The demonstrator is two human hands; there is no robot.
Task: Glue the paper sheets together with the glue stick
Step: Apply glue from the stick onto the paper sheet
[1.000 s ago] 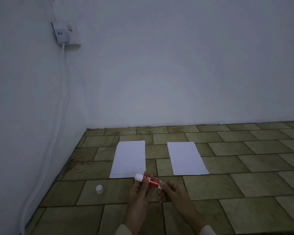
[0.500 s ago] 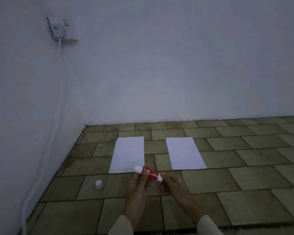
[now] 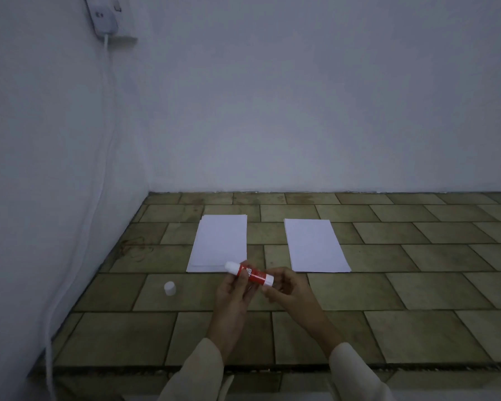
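Observation:
Two white paper sheets lie side by side on the tiled floor: the left sheet [image 3: 219,243] looks like a small stack, the right sheet [image 3: 314,246] sits apart from it. A red glue stick [image 3: 250,274] with white ends is held almost level just in front of the left sheet's near edge. My left hand [image 3: 233,293] grips its red body, while my right hand [image 3: 287,289] pinches its white base end. The stick's white cap [image 3: 169,288] stands alone on the floor to the left of my hands.
White walls meet in a corner at the left. A wall socket [image 3: 106,17] holds a plug, and its white cable [image 3: 78,227] runs down the left wall to the floor. A raised floor edge [image 3: 272,369] crosses near my sleeves.
The camera has tilted down a little, so the floor and sleeves show more. Both hands still hold the glue stick in the same place; the papers and cap have not moved.

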